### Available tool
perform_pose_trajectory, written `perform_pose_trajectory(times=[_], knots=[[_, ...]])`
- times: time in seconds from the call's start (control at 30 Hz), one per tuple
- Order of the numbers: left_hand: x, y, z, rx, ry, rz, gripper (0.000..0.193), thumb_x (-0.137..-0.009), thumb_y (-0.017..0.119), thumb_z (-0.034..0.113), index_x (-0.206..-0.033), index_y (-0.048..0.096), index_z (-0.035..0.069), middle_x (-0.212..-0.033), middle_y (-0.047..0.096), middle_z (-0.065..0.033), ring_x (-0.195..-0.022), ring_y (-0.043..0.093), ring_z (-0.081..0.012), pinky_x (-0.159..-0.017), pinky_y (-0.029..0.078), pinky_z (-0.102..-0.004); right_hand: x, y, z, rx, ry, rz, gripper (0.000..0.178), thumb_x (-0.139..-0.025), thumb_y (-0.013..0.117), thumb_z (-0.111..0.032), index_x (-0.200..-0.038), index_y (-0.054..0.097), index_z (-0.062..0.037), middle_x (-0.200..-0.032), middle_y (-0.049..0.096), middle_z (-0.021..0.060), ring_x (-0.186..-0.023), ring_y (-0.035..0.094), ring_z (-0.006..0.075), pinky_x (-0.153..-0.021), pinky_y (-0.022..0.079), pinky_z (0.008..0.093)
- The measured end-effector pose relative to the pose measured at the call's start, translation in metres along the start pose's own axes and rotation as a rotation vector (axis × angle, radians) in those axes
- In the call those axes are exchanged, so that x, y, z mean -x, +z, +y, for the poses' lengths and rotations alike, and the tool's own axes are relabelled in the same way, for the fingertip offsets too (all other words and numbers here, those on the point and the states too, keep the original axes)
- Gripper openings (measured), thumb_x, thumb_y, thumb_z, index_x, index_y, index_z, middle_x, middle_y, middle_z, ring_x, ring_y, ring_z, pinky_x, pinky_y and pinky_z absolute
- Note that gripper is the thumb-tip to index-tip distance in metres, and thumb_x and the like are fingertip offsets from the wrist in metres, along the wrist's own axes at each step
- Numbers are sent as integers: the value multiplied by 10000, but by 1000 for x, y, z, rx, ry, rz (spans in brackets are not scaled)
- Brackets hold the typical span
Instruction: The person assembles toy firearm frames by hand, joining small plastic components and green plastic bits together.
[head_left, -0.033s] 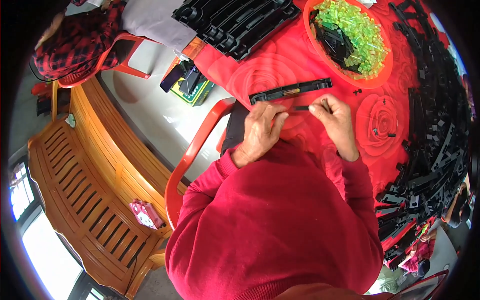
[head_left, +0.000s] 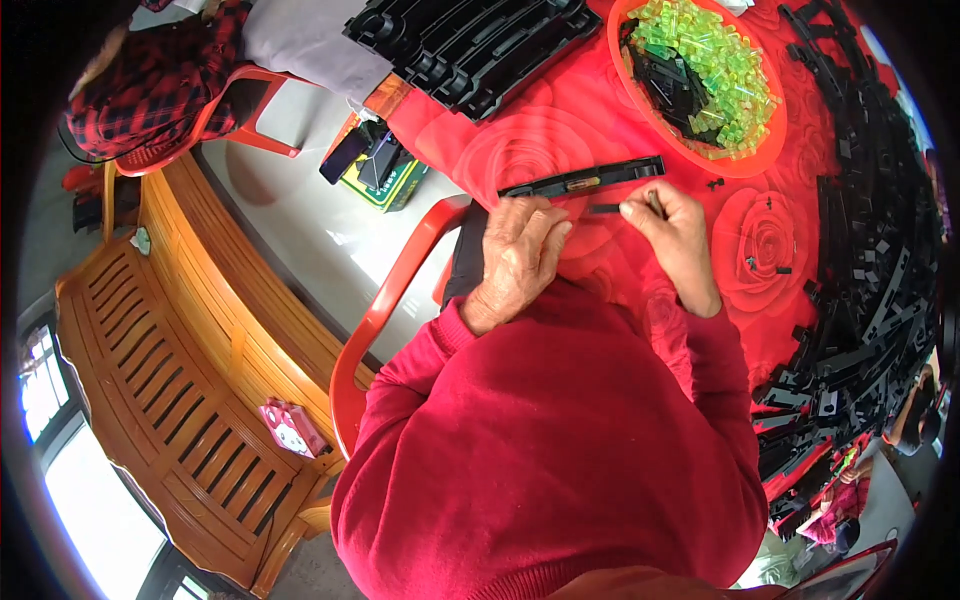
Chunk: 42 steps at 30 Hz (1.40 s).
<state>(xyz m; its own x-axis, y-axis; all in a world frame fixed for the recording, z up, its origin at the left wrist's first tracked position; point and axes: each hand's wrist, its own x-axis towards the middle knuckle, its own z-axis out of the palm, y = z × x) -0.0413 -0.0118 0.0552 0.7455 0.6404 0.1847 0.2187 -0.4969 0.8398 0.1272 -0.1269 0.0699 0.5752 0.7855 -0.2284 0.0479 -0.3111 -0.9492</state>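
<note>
My right hand [head_left: 672, 235] is closed in a pinch on a thin dark strip [head_left: 606, 209], which sticks out to the left past the thumb. My left hand [head_left: 522, 252] has its fingers curled and pressed together. Whatever they may hold is hidden under them. Just beyond both hands lies a long, narrow black plastic housing [head_left: 580, 182] with a small brownish piece in its middle. The fingers of my left hand come close to its left end; whether they touch it I cannot tell.
An orange-red basin [head_left: 778, 128] holds yellow-green clear pieces and black parts. Black trays [head_left: 470, 50] stack at the far edge. Black strips [head_left: 870, 300] pile along the right of the red flowered tablecloth [head_left: 520, 140]. A red chair arm [head_left: 400, 285] curves at my left.
My left hand has shifted slightly left and away from the strip. My right hand has edged a little to the right with the strip still pinched. The housing has not visibly moved.
</note>
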Motion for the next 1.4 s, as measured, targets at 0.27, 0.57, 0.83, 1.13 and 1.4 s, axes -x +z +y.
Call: perform_pose_trajectory(times=[0.27,0.57,0.83,1.13,1.4], knots=[[-17,-3,-19,-421,262,14,274,-667,727,134,-937,689,104,-1138,528,-107,-1129,445,-329,-943,340,-508,-45,10,7,155,-50,0,165,-776,684,-95,-707,578,9,-534,406,-16,-523,355,42,-464,307,262],[-21,4,-31,-403,175,-53,230,-702,700,134,-931,700,114,-1123,556,-84,-1143,441,-312,-992,289,-557,-47,14,7,352,-30,-34,203,-748,695,-147,-692,577,8,-532,481,90,-484,446,127,-484,366,316],[-20,10,-31,-357,130,-5,210,-710,696,136,-919,704,120,-1086,585,-40,-1145,453,-291,-1013,262,-563,-50,16,-12,649,-11,-62,207,-749,674,-201,-714,583,-18,-647,599,150,-619,605,330,-556,445,431],[-27,3,-34,-381,163,-36,197,-714,693,141,-910,707,130,-1045,599,-21,-1135,468,-272,-996,255,-580,-51,29,-25,930,-132,0,247,-721,723,-254,-707,603,-39,-661,616,148,-634,626,331,-538,471,433],[-26,16,-35,-378,98,-102,204,-706,704,210,-890,677,125,-1079,569,-33,-1127,448,-262,-984,258,-584,-49,32,-28,1146,-244,-87,290,-712,738,-324,-745,649,-50,-696,644,154,-676,647,343,-566,507,453]])
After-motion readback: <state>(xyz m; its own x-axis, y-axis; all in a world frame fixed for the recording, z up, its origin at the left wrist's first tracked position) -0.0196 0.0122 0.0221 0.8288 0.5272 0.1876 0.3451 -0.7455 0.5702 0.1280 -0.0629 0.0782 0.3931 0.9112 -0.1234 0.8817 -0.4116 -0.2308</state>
